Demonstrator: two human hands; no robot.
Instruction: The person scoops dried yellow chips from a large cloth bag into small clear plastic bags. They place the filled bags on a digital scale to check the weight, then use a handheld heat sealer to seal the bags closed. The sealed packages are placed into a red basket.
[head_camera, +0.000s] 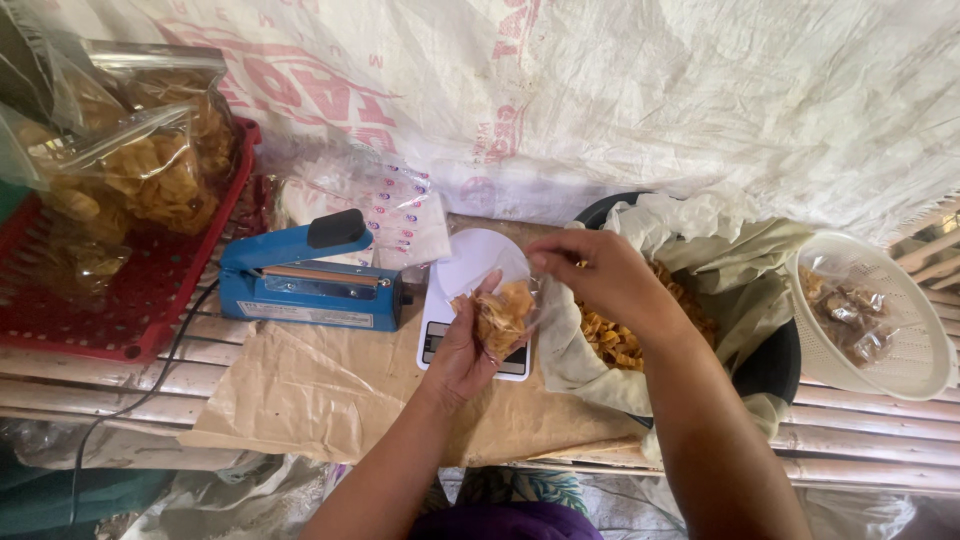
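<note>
My left hand (462, 350) holds a small clear plastic bag (502, 312) partly filled with orange-yellow chips, just above a white digital kitchen scale (458, 270). My right hand (592, 272) pinches the upper edge of the same bag from the right. Just right of the hands, a black tub lined with a pale plastic sack (700, 250) holds a heap of the same loose chips (618, 345).
A blue impulse bag sealer (310, 280) lies left of the scale on brown paper (320, 385), its cord running off left. A red tray (130, 300) holds filled chip bags (150, 160). A white colander (875, 315) with small packets stands at right. Empty bags (390, 205) lie behind the sealer.
</note>
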